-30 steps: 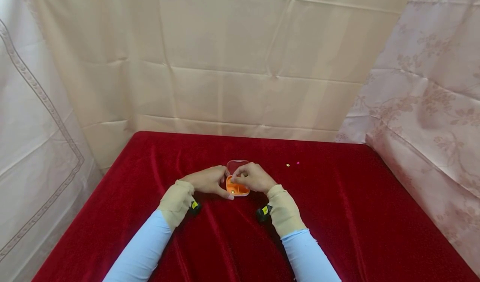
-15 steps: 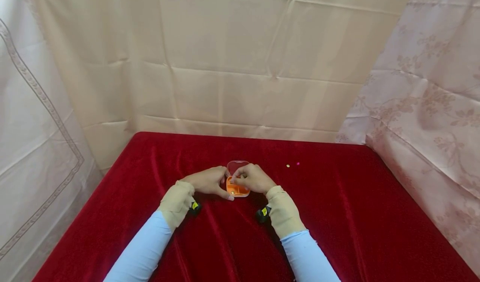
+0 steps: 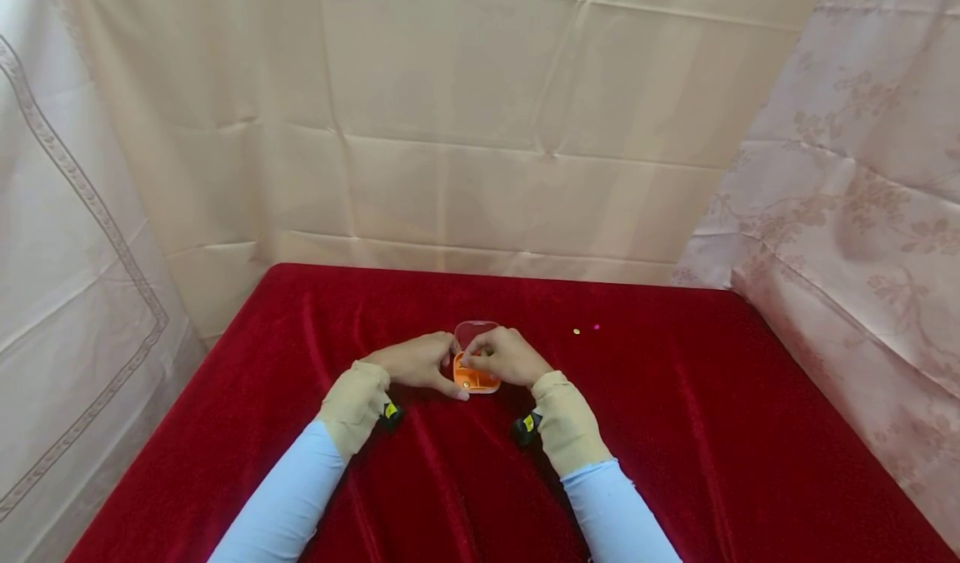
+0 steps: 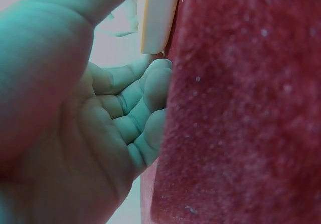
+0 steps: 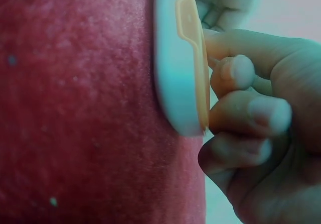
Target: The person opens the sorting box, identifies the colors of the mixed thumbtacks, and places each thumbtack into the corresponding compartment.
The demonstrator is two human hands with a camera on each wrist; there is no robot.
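Observation:
A small pill box point(image 3: 483, 381) with an orange divided inside and a white shell stands on the red cloth. Its clear lid point(image 3: 474, 327) is raised at the far side. My left hand point(image 3: 411, 360) holds the box's left side, thumb at the near corner and fingers farther back. A small gold-coloured piece point(image 3: 466, 385) lies in the near left compartment. My right hand point(image 3: 516, 356) reaches over the box from the right, thumb and index finger together at the far left compartment. Whether these fingertips hold something I cannot tell. In the right wrist view its other fingers point(image 5: 251, 111) curl beside the box's orange rim.
To the right and farther back on the cloth lie a small yellowish piece point(image 3: 577, 331) and a small pink piece point(image 3: 596, 326). The red-covered table point(image 3: 645, 413) ends at a beige curtain point(image 3: 480, 171) behind.
A yellow-green spot at the right fingertips, seen a second ago, no longer shows. Both hands and the box stay in nearly the same place.

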